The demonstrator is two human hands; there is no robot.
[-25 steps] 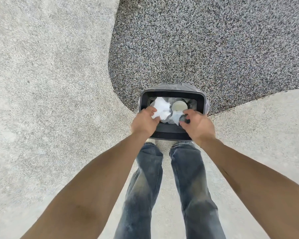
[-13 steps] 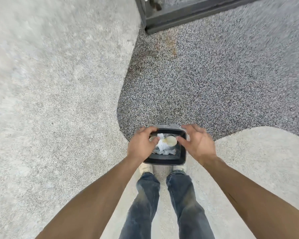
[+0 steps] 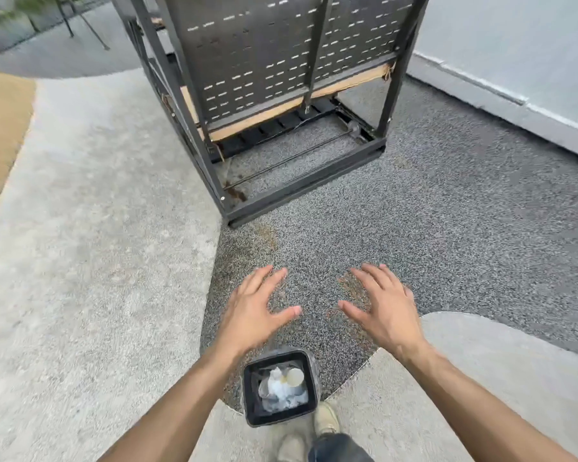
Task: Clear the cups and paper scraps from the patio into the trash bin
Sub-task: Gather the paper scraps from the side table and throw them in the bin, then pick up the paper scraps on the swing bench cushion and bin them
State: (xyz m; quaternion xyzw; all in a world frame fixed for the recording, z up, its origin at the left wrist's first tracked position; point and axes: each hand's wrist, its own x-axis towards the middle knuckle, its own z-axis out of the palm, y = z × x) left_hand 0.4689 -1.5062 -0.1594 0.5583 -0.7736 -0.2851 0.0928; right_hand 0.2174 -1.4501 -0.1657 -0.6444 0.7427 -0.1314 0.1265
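Observation:
A small black trash bin [image 3: 249, 391] with a clear liner stands on the ground just ahead of my feet. Inside it lie crumpled white paper scraps [image 3: 278, 388] and a pale cup [image 3: 294, 376]. My left hand [image 3: 255, 310] hovers above and beyond the bin, fingers spread and holding nothing. My right hand [image 3: 382, 306] is level with it to the right, fingers also spread and empty. Both palms face down over the dark pebbled patio floor [image 3: 431, 235].
A black metal frame structure [image 3: 281, 95] with a perforated panel stands ahead on the dark floor. Light concrete paving [image 3: 90, 228] runs along the left, and more lies at the right front. A pale wall [image 3: 514, 45] with a raised base bounds the far right.
Both hands have let go of the bin's contents and risen away from it, fingers spreading. The view has lifted, so the bin now sits low in the frame and the metal frame appears.

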